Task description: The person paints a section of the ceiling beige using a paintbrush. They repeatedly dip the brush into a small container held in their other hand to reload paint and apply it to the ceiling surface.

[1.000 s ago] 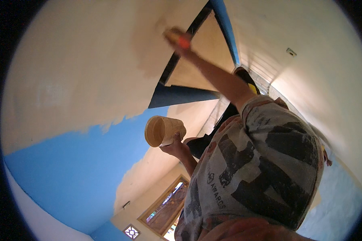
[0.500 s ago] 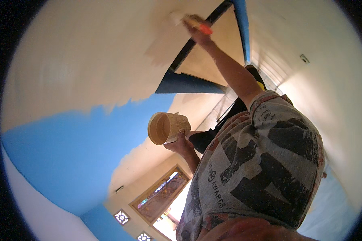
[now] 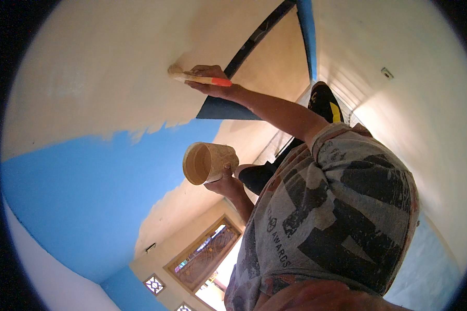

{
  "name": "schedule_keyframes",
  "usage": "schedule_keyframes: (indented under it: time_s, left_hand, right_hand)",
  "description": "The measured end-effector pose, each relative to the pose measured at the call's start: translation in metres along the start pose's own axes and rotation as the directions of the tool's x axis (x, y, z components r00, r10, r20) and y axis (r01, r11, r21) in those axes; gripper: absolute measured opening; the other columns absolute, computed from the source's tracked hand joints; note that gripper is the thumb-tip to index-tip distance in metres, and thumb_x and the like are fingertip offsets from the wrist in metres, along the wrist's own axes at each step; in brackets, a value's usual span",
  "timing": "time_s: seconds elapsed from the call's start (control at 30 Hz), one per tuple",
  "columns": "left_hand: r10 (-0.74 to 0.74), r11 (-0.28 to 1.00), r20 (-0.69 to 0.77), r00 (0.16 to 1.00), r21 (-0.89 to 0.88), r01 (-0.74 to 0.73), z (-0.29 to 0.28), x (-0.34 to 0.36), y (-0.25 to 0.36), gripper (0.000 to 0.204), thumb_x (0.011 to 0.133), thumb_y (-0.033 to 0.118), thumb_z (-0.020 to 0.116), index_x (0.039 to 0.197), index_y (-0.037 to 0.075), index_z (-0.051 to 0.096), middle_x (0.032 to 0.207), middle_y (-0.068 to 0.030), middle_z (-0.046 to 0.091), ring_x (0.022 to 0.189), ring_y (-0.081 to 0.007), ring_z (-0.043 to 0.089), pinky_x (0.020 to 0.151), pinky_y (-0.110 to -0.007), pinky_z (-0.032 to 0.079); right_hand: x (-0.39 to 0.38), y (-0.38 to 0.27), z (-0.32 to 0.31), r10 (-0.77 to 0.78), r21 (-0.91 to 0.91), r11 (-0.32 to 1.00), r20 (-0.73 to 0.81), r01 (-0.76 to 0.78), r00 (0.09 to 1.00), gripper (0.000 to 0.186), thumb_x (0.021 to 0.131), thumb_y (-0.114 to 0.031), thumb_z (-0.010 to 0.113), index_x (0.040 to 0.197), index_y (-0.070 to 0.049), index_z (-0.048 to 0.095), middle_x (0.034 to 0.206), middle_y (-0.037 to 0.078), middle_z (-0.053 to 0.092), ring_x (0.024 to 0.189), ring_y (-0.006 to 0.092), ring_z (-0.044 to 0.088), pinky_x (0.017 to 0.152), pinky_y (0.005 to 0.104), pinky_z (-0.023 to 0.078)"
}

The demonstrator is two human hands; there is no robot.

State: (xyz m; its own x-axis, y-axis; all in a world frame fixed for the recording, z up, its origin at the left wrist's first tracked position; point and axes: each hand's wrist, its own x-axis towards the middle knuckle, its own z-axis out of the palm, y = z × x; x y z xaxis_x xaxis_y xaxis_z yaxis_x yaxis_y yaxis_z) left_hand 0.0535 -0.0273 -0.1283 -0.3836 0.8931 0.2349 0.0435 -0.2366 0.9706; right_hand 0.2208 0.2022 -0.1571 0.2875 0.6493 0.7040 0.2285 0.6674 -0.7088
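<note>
Head view — right hand (image 3: pixel 210 84) grips brush (image 3: pixel 194 79), left hand (image 3: pixel 224 184) bucket (image 3: pixel 221 154); forearm (image 3: pixel 283 111) crosses dark-framed panel (image 3: pixel 275 62) — perhaps a door.

Brush (image 3: pixel 191 78): pale handle, orange-red end, bristles at beige stretch of wall (image 3: pixel 98 88), in right hand (image 3: pixel 208 70). Tub (image 3: pixel 220 156): tan, round, smeared, tilted, mouth toward view's left, in left hand (image 3: pixel 224 185).
</note>
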Motion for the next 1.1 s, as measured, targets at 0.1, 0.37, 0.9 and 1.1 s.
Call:
schedule_keyframes:
  time_s: [0.1,0.37,0.9,1.1]
  left_hand:
    - [0.060,0.998,0.056,0.997,-0.017,-0.059,-0.002,0.005,-0.006,0.081,0.066,0.024,0.087,0.129,0.000,0.041,0.117,-0.0145,0.054,0.103,-0.0297,0.058,0.079,-0.038,0.056]
    - [-0.049,0.998,-0.026,0.998,-0.044,0.048,-0.001,-0.004,-0.001,0.081,0.060,0.008,0.085,0.129,0.000,0.042,0.120,-0.0138,0.053,0.110,-0.0273,0.055,0.096,-0.040,0.047]
    - [-0.093,0.995,-0.039,0.995,-0.042,0.091,0.001,-0.001,0.008,0.088,0.055,0.005,0.086,0.130,0.001,0.041,0.121,-0.0131,0.053,0.110,-0.0273,0.055,0.096,-0.042,0.048]
    - [-0.026,0.999,-0.002,1.000,0.047,0.026,0.008,0.005,0.013,0.089,0.050,0.001,0.085,0.128,0.000,0.043,0.119,-0.0129,0.054,0.108,-0.0267,0.056,0.096,-0.042,0.047]
  right_hand:
    - [0.020,0.044,-0.046,-0.239,-0.007,0.971,-0.080,0.239,0.968,0.024,0.086,-0.020,0.068,0.107,-0.008,0.066,0.099,0.010,0.066,0.090,0.0263,0.065,0.076,0.0363,0.054]
    - [0.089,0.121,-0.211,-0.187,-0.363,0.924,-0.705,-0.122,0.684,0.019,0.086,-0.014,0.072,0.094,0.002,0.066,0.086,0.007,0.068,0.078,0.0167,0.063,0.070,0.0303,0.052]
    - [0.058,-0.072,0.055,-0.327,-0.113,0.943,-0.123,0.314,0.937,0.015,0.073,-0.007,0.077,0.084,-0.008,0.067,0.084,0.011,0.069,0.079,0.0243,0.068,0.067,0.0342,0.056]
    - [0.117,0.053,-0.069,-0.102,-0.040,0.995,-0.373,0.094,0.922,0.024,0.082,-0.022,0.075,0.097,-0.007,0.066,0.091,0.007,0.068,0.081,0.0211,0.066,0.073,0.0309,0.053]
